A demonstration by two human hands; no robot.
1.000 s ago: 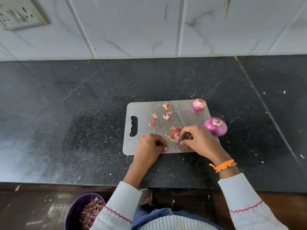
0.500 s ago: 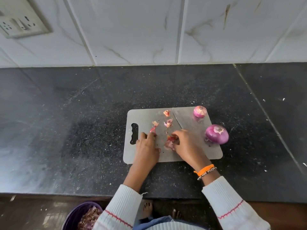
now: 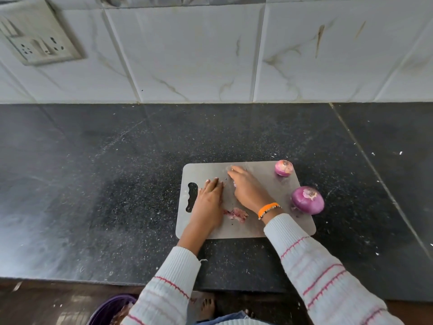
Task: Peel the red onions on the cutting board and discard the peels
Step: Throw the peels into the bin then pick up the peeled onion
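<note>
Down at the lower left edge, a purple bin [image 3: 110,309] is cut off by the frame. On the board [image 3: 302,226], the left hand [image 3: 209,202] lies flat, fingers straight and together. Between the wrists sits a small heap of peels [image 3: 236,214]. The right hand [image 3: 246,188] reaches to the far edge, fingers extended, likely sweeping scraps; whatever lies under it is hidden. Two peeled onions [image 3: 307,200] wait at the right. The gathering step looks under way; next, scoop the heap and drop it in the bin.
</note>
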